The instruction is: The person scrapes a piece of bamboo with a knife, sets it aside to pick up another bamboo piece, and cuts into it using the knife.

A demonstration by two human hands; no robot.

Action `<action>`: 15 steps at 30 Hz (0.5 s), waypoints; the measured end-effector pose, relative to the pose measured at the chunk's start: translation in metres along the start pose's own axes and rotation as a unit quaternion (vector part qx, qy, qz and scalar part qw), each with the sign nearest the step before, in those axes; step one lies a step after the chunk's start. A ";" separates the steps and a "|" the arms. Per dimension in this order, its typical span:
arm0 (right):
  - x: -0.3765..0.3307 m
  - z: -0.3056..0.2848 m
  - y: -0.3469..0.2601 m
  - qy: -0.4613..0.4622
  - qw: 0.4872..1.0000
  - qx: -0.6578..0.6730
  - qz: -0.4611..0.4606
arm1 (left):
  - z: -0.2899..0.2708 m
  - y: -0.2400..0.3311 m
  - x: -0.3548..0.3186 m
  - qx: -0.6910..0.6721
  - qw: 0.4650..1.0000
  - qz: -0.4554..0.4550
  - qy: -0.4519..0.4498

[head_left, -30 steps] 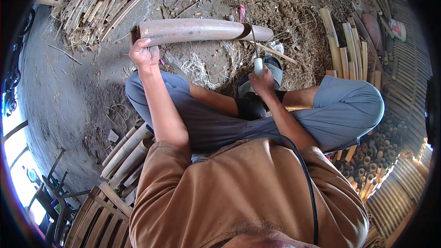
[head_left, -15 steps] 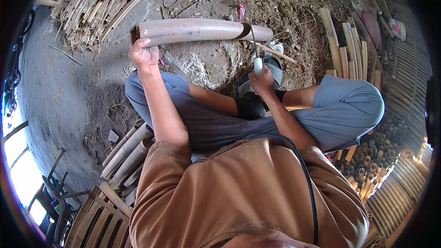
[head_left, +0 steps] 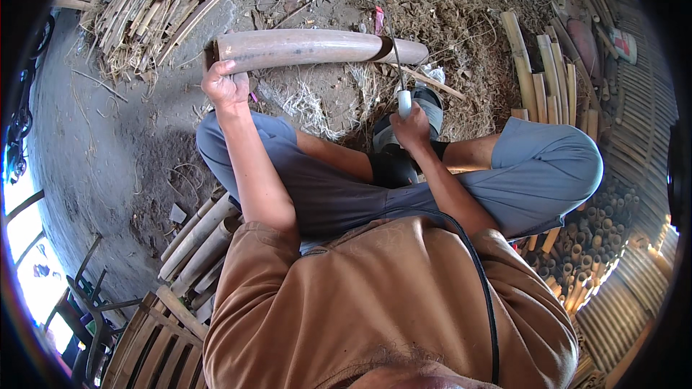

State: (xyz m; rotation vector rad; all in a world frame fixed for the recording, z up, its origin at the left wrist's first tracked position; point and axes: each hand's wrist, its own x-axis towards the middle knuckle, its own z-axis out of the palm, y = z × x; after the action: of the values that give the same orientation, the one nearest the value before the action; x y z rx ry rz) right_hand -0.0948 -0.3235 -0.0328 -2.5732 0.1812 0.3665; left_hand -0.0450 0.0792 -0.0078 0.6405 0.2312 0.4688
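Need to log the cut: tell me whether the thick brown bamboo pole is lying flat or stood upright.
Lying flat: the thick brown bamboo pole rests across the ground, left hand gripping one end.

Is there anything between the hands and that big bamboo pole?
Nothing visible. The left hand already grips the end of the bamboo pole. The right hand holds a saw whose blade sits in a cut in the pole.

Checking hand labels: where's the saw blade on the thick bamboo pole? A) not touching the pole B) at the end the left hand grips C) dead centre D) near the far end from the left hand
D: the left hand grips one end of the bamboo pole, while the right hand holds the saw whose thin blade crosses the pole near its opposite end.
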 end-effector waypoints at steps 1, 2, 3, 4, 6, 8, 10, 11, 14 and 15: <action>0.000 0.000 0.001 0.000 1.000 -0.003 -0.003 | 0.000 0.000 0.000 0.000 1.000 0.000 0.000; 0.000 0.000 0.000 0.000 1.000 -0.003 -0.003 | 0.002 0.000 -0.001 0.001 1.000 0.000 0.001; 0.000 -0.001 -0.001 0.001 1.000 0.000 -0.002 | 0.003 0.000 -0.001 0.001 1.000 0.001 0.003; -0.001 -0.001 -0.001 0.002 1.000 0.004 -0.002 | 0.004 0.000 -0.002 0.001 1.000 0.001 0.003; -0.001 -0.003 -0.003 -0.002 1.000 0.009 0.000 | 0.006 0.001 -0.003 0.011 1.000 0.015 -0.003; -0.001 -0.004 -0.004 -0.006 1.000 0.014 0.002 | 0.008 0.001 -0.004 0.008 1.000 0.013 0.001; -0.002 -0.004 -0.005 0.005 1.000 0.015 -0.004 | 0.008 0.001 -0.004 0.004 1.000 0.012 0.004; -0.002 -0.004 -0.005 0.005 1.000 0.015 -0.004 | 0.007 0.002 -0.004 0.004 1.000 0.012 0.002; -0.001 -0.005 -0.006 -0.003 1.000 0.019 0.009 | 0.007 0.002 -0.004 0.002 1.000 0.012 -0.004; -0.001 -0.004 -0.005 -0.007 1.000 0.019 0.011 | 0.007 0.002 -0.004 -0.001 1.000 0.012 -0.007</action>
State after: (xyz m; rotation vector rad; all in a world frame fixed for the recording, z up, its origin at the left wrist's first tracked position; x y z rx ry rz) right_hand -0.0934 -0.3217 -0.0267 -2.5328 0.2107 0.3858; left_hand -0.0465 0.0747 -0.0009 0.6452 0.2111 0.4868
